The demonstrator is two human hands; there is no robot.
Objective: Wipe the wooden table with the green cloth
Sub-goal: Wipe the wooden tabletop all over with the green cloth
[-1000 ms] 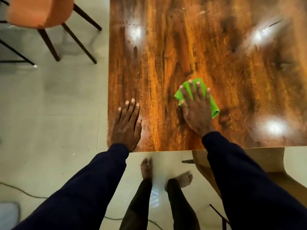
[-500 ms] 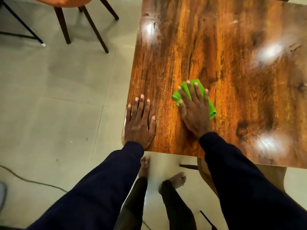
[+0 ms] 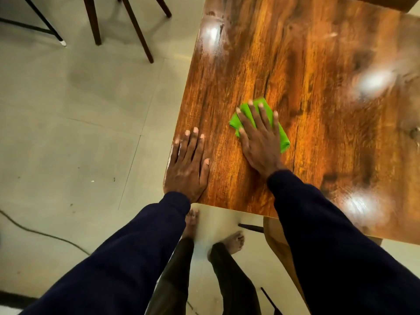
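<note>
Step in hand: wiping, mid-pass. You are pressing the green cloth point(image 3: 283, 142) flat under your right hand point(image 3: 261, 142), fingers straight and spread, near the left front corner of the surface point(image 3: 318, 87). Your left hand point(image 3: 188, 169) is lying flat, palm down, at the left edge, holding nothing. Next move, probably: sweeping the cloth outward over the glossy far stretch with even pressure. The pale tiled floor point(image 3: 79, 133), chair legs point(image 3: 138, 28) and a cable point(image 3: 45, 235) are lying to your left.

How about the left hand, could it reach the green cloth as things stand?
Probably yes: only bare wooden table lies between the left hand and the green cloth. The right hand covers most of the cloth, though, leaving just its edges free.
</note>
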